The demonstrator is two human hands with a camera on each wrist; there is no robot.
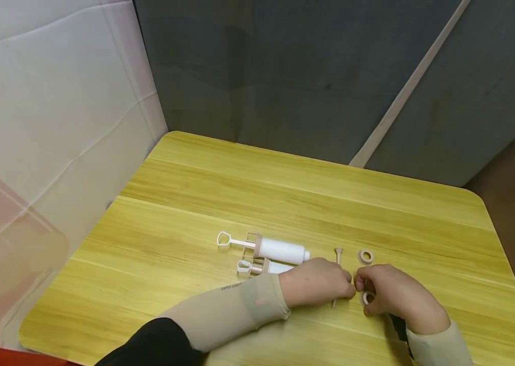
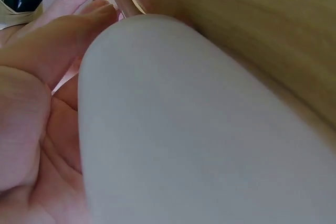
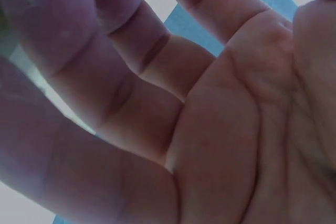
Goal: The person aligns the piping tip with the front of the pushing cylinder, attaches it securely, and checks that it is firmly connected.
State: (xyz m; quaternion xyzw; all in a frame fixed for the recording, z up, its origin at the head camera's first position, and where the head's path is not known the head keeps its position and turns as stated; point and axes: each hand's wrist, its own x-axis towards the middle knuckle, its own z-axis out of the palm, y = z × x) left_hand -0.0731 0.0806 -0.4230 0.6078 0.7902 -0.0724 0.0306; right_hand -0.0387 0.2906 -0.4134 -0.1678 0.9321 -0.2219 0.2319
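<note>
1. Left hand: fingers bent, reaching over the slim beige rod, tips close to the right hand's. Can't tell if it pinches anything; fingertip contact is hidden.
2. Right hand: fingers curved, thumb apart from the forefinger, lower ring between them and partly covered. Can't tell if the ring is gripped or just touched. Wrist view on that side shows bent fingers and palm close up.
3. Rod: flared head at the far end, lies roughly across the gap between syringes and rings. Middle is hidden by the left hand's fingers, near tip shows below them.
4. Upper ring: pale beige, on the worktop, just beyond the right hand, right of the rod head.
5. Far toy syringe: on its side, white barrel, beige collar, looped white plunger handle pointing left, nozzle right.
6. Near toy syringe: just beside the far one, about parallel; nozzle end hidden behind the left forearm and hand.
7. Left wrist view: big pale rounded surface fills the middle, too close to identify.
8. Beige cuffs on both arms, black sleeve above the left one. Dark grey curtain behind the worktop.
</note>
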